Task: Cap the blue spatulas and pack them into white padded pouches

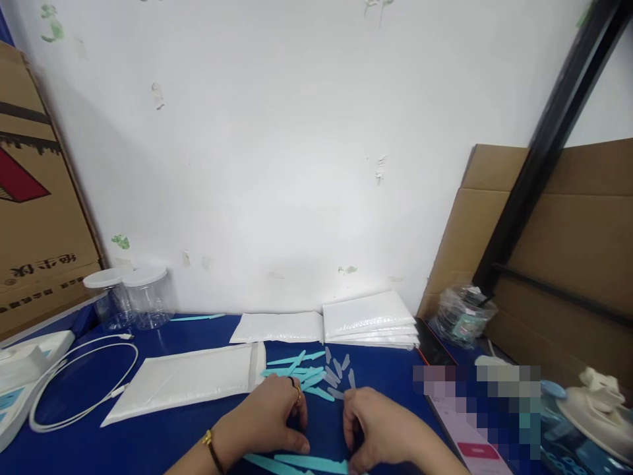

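Observation:
Several turquoise eyebrow razors (297,373) lie in a loose pile beyond my hands, with several translucent grey blade covers (336,373) scattered just right of them. My left hand (277,412) hovers over the blue table, fingers bent and thumb apart, holding nothing that I can see. Below it, two more turquoise razors (311,463) lie near the bottom edge of the view. My right hand (378,425) is closed, its fingertips pinched at the right end of one of these razors. The fingers partly hide that end.
A white padded mailer (188,382) lies left; another (277,326) and a stack of mailers (370,316) lie by the wall. Clear jars (148,300), a white cable (37,409) and a white device (30,363) stand left. A phone (465,422) lies right.

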A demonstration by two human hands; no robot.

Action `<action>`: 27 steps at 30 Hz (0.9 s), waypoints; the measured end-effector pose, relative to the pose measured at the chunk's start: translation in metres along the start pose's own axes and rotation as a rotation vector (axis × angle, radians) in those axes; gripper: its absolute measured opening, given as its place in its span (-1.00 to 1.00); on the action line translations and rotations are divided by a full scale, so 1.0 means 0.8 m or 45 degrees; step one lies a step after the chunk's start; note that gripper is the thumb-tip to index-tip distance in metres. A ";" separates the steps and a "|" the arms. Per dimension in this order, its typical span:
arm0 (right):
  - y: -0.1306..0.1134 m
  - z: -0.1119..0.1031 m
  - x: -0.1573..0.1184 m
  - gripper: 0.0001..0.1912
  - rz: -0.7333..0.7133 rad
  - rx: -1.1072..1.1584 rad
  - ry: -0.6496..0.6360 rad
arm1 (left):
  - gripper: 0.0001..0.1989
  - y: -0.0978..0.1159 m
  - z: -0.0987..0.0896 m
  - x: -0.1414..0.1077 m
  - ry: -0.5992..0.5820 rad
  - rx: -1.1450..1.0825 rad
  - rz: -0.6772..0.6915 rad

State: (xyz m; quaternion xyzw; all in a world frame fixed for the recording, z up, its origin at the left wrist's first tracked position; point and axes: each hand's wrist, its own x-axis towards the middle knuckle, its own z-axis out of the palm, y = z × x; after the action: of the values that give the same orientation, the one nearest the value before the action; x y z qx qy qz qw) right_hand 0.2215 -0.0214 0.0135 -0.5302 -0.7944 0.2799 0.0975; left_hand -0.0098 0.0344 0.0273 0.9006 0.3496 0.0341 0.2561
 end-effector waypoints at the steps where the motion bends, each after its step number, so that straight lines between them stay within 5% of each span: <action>1: -0.002 0.001 -0.002 -0.87 0.015 -0.022 0.004 | -0.74 0.003 0.002 0.000 -0.012 -0.004 0.010; 6: -0.001 0.002 0.003 -0.92 0.078 -0.031 0.067 | -0.95 0.010 0.008 0.004 -0.074 -0.049 0.010; 14: 0.024 -0.007 0.011 -0.87 0.065 0.181 0.081 | -0.95 -0.013 0.000 0.014 0.126 0.158 -0.017; 19: 0.039 -0.012 0.032 -0.85 0.174 0.206 0.408 | -0.88 -0.035 -0.016 0.019 0.211 0.253 -0.170; 22: 0.032 -0.013 0.034 -0.88 0.141 0.154 0.534 | -0.74 -0.028 -0.017 0.007 0.237 0.214 -0.118; 24: 0.020 -0.010 0.028 -0.87 0.070 0.167 0.490 | -0.62 -0.017 -0.012 -0.005 0.110 0.153 -0.002; 27: 0.002 0.003 0.016 -0.83 0.001 0.247 0.177 | -0.75 -0.002 0.000 -0.016 -0.123 0.109 0.043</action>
State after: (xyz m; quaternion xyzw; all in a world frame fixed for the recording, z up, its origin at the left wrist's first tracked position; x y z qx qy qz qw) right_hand 0.2161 -0.0104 0.0086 -0.5368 -0.7546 0.3181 0.2030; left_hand -0.0205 0.0270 0.0283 0.9170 0.3229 -0.0200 0.2332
